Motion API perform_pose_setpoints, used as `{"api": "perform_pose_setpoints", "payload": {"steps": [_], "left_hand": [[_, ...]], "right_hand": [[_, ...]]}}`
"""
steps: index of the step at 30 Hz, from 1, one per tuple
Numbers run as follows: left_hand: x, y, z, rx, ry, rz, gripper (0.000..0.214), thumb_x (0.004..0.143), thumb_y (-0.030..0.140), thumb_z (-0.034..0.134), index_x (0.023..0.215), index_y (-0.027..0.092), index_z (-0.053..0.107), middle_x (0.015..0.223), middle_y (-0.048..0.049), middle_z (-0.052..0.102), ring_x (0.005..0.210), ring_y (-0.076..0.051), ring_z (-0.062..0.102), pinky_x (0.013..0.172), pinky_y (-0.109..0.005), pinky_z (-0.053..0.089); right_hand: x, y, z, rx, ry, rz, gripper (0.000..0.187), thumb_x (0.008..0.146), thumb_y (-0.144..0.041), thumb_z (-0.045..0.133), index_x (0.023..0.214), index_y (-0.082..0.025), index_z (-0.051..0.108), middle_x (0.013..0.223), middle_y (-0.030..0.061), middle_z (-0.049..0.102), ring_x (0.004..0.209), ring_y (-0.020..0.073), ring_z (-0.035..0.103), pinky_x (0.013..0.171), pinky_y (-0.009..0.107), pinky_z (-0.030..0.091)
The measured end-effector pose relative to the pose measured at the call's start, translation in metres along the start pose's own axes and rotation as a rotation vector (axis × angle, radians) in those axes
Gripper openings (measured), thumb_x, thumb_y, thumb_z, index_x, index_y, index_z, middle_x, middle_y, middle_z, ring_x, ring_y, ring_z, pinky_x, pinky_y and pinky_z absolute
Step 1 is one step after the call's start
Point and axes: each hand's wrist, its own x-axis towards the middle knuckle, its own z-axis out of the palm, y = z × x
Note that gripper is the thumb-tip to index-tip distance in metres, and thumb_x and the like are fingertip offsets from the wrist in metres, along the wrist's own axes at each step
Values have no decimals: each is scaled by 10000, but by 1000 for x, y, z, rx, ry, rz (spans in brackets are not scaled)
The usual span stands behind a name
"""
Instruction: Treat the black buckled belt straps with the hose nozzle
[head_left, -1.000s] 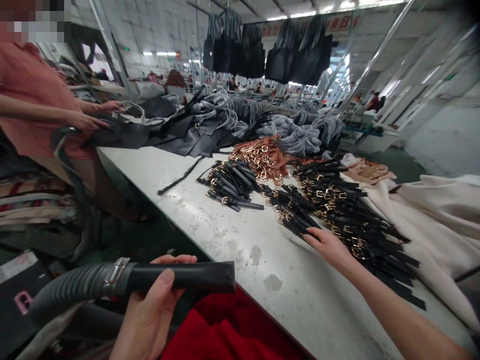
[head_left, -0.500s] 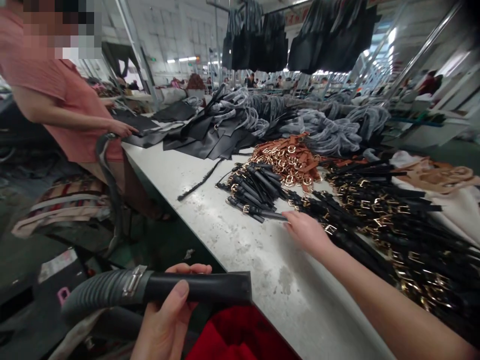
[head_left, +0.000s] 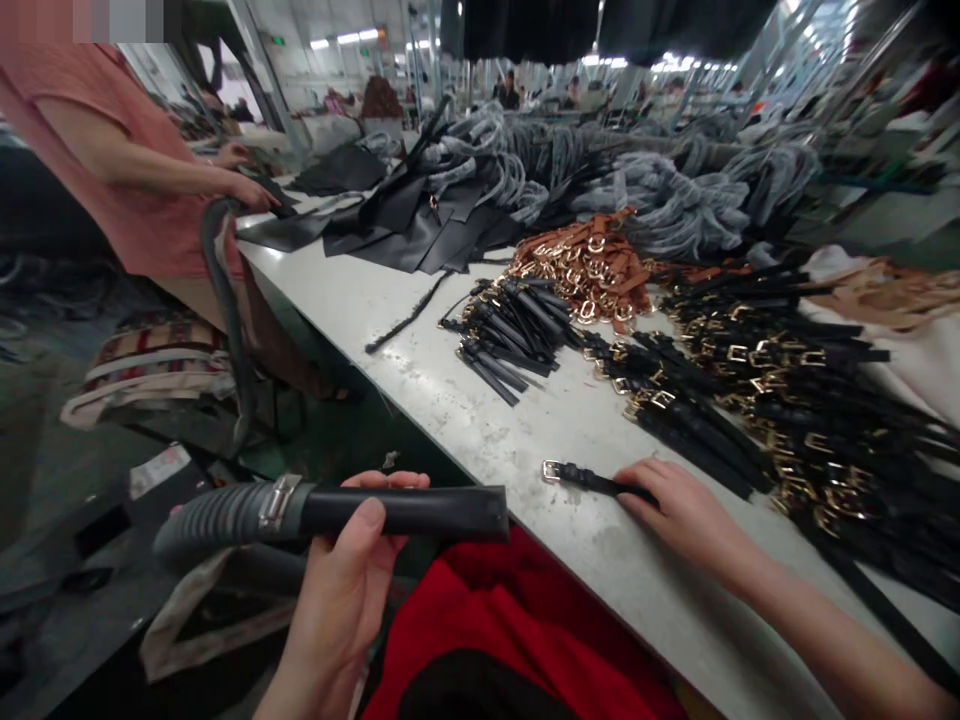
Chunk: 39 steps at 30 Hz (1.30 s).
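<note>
My left hand (head_left: 341, 590) is wrapped round a black hose nozzle (head_left: 409, 510) that joins a ribbed grey hose (head_left: 214, 515), held level in front of the table edge. My right hand (head_left: 675, 510) lies on the white table (head_left: 450, 400) with its fingers pressed on the end of a single black strap with a gold buckle (head_left: 585, 478). That strap lies apart from the big heap of black buckled straps (head_left: 787, 390) to the right.
A smaller bundle of black straps (head_left: 510, 335), a pile of brown straps (head_left: 592, 265), black leather pieces (head_left: 412, 230) and grey cords (head_left: 660, 200) lie farther along. A person in a pink top (head_left: 112, 190) stands at the far left. Red cloth (head_left: 510, 640) is below me.
My right hand has drawn one black strap out of the pile toward the near table edge. The view has tilted down. My left hand still holds the nozzle.
</note>
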Motion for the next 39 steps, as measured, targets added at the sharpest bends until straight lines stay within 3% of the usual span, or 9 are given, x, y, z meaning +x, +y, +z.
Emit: {"api": "perform_pose_setpoints", "payload": {"steps": [3,6,9,14,20,24,28,33,39], "left_hand": [[-5,-6,6,-6,-62,1,282,588,324,825,804,209,685,822,-38,749,861,-229,705,793,-367,567],[-11,-10,14,-6,-119,-13,269,607,315,814,818,210,686,835,-39,751,865,-223,705,793,-364,568],[-16,-11,21,-2,-138,-9,257,628,326,801,828,212,685,847,-41,753,878,-224,704,777,-359,573],[-19,-19,32,20,-168,16,242,655,329,784,838,210,680,844,-39,749,879,-219,703,775,-355,571],[-16,-30,57,75,-251,11,270,659,320,786,872,212,661,844,-40,747,862,-211,702,768,-354,565],[-13,-56,88,87,-283,44,307,617,323,810,846,210,638,827,-25,740,840,-199,692,789,-360,544],[-7,-81,111,220,-381,15,307,599,333,815,817,192,651,852,-30,734,833,-180,672,860,-363,498],[-4,-79,115,259,-309,44,314,596,343,814,817,196,645,808,-18,727,788,-179,662,806,-355,507],[-6,-88,120,297,-379,-23,316,608,359,801,824,192,644,853,-32,725,821,-187,664,819,-358,500]], "right_hand": [[-19,-11,-2,-13,73,16,252,851,-375,540,982,-189,649,966,97,659,902,246,582,804,394,452],[-12,-26,8,17,150,18,283,854,-366,540,1050,-190,643,1027,107,652,950,261,576,838,410,438],[-3,-34,20,130,155,47,221,845,-317,541,999,-203,650,963,89,651,909,245,586,809,395,449],[-9,-30,27,273,189,25,185,826,-248,535,974,-185,626,994,86,621,937,215,579,846,362,450],[-24,-25,19,186,201,70,253,859,-326,504,1010,-180,646,1031,103,624,932,244,571,839,406,435],[-26,-23,18,229,229,149,244,865,-265,436,957,-163,638,916,98,635,866,233,582,793,385,442],[-25,-23,20,258,277,246,305,799,-189,441,1065,-122,574,891,105,652,848,237,598,778,381,455],[-25,-23,22,306,296,250,348,796,-186,438,1128,-140,536,856,78,655,825,230,608,783,382,462],[-26,-21,24,292,306,243,372,780,-149,427,1136,-142,536,918,95,663,850,227,611,786,366,458]]}}
